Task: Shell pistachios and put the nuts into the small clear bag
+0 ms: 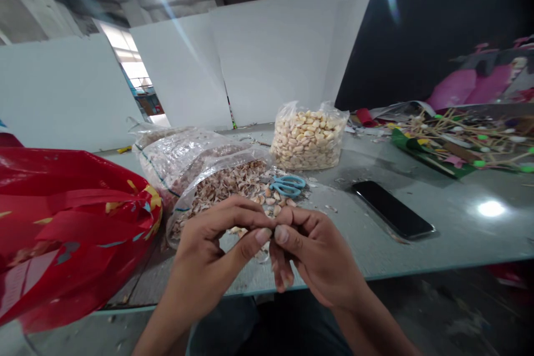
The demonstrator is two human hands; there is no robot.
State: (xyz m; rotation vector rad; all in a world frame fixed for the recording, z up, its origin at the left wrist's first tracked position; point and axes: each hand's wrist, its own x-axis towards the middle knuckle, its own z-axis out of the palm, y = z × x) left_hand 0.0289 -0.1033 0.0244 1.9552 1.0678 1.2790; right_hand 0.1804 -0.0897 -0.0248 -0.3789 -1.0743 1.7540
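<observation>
- A glossy red plastic bag with yellow marks [75,222] is being supported by the grey-green table [459,233] at the far left.
- Dry, papery brown husks [233,181] are being held in an open clear plastic bag [196,192], with a filled clear sack [179,150] lying behind it.
- Cream-coloured cloves [308,139] are being contained in an upright clear plastic bag [277,147] farther back.
- Blue-handled scissors [287,185] and small loose pinkish-white cloves [270,201] are being borne by the table just beyond the fingers; some cloves are being partly hidden by the hands.
- A black smartphone [392,209] is being kept flat to the right; thin sticks [471,133] and a green sheet [434,160] are being crowded together beyond it.
- The left hand [212,247] is being angled inward, its thumb and forefinger being drawn together.
- The right hand [319,247] is being curled toward it, thumb and forefinger being pinched together, lower fingers being pointed downward.
- Whether anything is being gripped between the touching fingertips cannot be told.
</observation>
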